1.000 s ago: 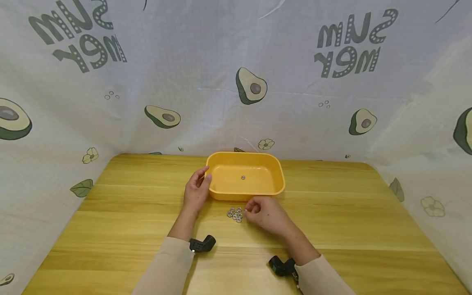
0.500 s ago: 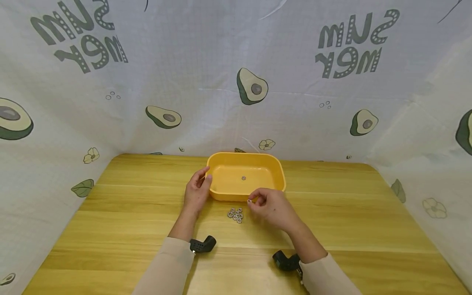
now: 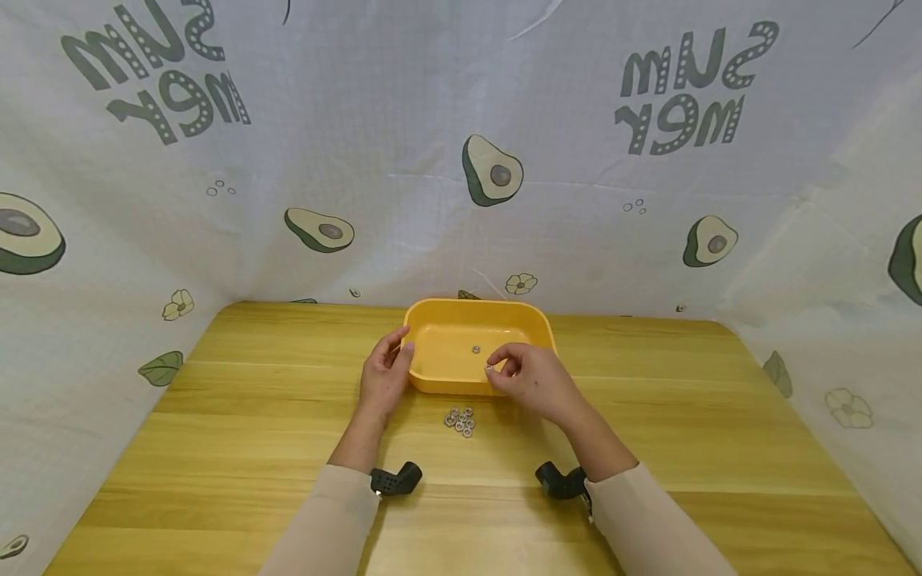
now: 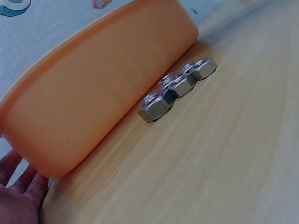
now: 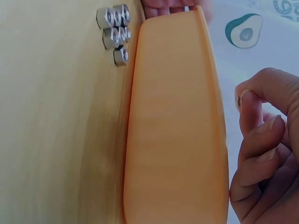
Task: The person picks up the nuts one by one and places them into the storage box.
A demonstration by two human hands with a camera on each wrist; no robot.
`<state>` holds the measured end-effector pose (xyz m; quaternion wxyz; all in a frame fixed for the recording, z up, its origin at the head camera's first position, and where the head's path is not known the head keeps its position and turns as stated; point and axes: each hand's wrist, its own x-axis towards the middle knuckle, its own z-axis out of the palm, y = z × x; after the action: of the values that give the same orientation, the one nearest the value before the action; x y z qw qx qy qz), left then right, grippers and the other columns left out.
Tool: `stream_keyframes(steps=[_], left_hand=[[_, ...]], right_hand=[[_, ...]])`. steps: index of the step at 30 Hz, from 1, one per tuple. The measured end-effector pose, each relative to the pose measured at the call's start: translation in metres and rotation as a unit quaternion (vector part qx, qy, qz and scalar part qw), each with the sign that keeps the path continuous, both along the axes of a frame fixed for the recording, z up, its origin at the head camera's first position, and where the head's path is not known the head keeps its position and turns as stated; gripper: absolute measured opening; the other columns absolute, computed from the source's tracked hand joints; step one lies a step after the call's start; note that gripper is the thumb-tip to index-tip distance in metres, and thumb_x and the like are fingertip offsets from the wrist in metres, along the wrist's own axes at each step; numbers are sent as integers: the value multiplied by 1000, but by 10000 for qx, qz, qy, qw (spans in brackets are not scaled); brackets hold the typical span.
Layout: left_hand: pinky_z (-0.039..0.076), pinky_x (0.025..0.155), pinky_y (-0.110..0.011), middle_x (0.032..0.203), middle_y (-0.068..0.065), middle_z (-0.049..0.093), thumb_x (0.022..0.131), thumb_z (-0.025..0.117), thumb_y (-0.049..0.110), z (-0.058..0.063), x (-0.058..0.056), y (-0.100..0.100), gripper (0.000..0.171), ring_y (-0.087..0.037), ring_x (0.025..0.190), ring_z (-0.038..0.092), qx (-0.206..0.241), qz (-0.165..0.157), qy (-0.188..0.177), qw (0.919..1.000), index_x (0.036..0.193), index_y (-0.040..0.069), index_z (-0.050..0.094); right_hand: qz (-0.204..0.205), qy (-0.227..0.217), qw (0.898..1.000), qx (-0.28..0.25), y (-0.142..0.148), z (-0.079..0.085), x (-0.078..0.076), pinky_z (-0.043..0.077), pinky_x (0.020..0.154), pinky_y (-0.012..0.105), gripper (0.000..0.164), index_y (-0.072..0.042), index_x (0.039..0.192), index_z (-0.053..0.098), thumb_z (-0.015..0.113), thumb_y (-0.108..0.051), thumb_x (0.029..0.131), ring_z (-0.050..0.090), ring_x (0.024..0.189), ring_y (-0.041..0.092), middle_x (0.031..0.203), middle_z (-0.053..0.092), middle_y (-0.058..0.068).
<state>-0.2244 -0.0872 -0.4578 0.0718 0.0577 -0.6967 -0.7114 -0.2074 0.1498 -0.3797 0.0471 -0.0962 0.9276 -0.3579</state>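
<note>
A yellow plastic tray (image 3: 450, 386) stands at the back middle of the table. My left hand (image 3: 384, 380) is at its left end, thumb and fairly straight fingers touching the wall by the rim. Thumb and index finger of my right hand (image 3: 536, 382) pinch a small metal nut (image 5: 238, 100), held above the tray's front rim toward the right. One nut (image 3: 476, 350) lies on the tray floor. Several more hex nuts (image 3: 460, 422) sit clustered on the table in front of the tray; the left wrist view shows these nuts (image 4: 180, 85) close to the tray's front wall.
The wooden table (image 3: 288, 448) reaches back to a white cloth (image 3: 403, 104) printed with avocados. Black wrist cameras are worn on both arms, the left camera (image 3: 396, 478) and the right camera (image 3: 560, 482) just above the tabletop.
My right hand has risen from beside the nut cluster, carrying the pinched nut away from me to over the tray's front rim. My left hand has stayed at the tray's left end.
</note>
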Motion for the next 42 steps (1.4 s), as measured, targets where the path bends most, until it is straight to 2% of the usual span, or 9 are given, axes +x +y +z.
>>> stream_keyframes(steps=[10, 21, 27, 35, 42], left_hand=[[39, 120, -47, 154, -11, 51, 104, 59, 23, 0, 0, 0, 40, -32, 146, 44, -7, 10, 2, 10000, 143, 13, 59], [41, 118, -48, 154, -11, 50, 103, 60, 22, -1, -1, -2, 40, -32, 145, 47, 48, 19, 27, 10000, 142, 13, 59], [40, 119, -49, 154, -12, 51, 104, 59, 23, -2, -3, -1, 41, -33, 145, 46, 69, 32, 38, 10000, 143, 12, 59], [42, 119, -48, 153, -11, 52, 103, 61, 21, -1, -2, 0, 40, -32, 144, 47, 90, 45, 67, 9999, 141, 11, 60], [41, 119, -48, 154, -11, 51, 103, 60, 22, -2, -3, -1, 40, -33, 144, 47, 33, 45, 76, 10000, 142, 12, 60]], right_hand=[[282, 30, 9996, -65, -7, 2, -27, 41, 53, 25, 15, -12, 102, 72, 74, -24, 92, 50, 60, 17, 76, 63, 3], [239, -222, 9994, 139, -19, -6, -56, 44, 56, 26, 17, -14, 102, 72, 73, -28, 93, 53, 65, 18, 85, 64, 5], [429, -130, 9988, 177, -22, -8, -68, 44, 59, 25, 16, -11, 98, 73, 73, -25, 92, 54, 68, 17, 83, 64, 5], [345, -526, 9980, -3, -24, -14, -81, 44, 57, 24, 13, -9, 96, 72, 74, -21, 91, 53, 62, 16, 77, 62, 3], [382, -625, 9973, -9, -24, -22, -89, 43, 55, 24, 13, -9, 95, 73, 75, -21, 90, 53, 62, 16, 76, 60, 3]])
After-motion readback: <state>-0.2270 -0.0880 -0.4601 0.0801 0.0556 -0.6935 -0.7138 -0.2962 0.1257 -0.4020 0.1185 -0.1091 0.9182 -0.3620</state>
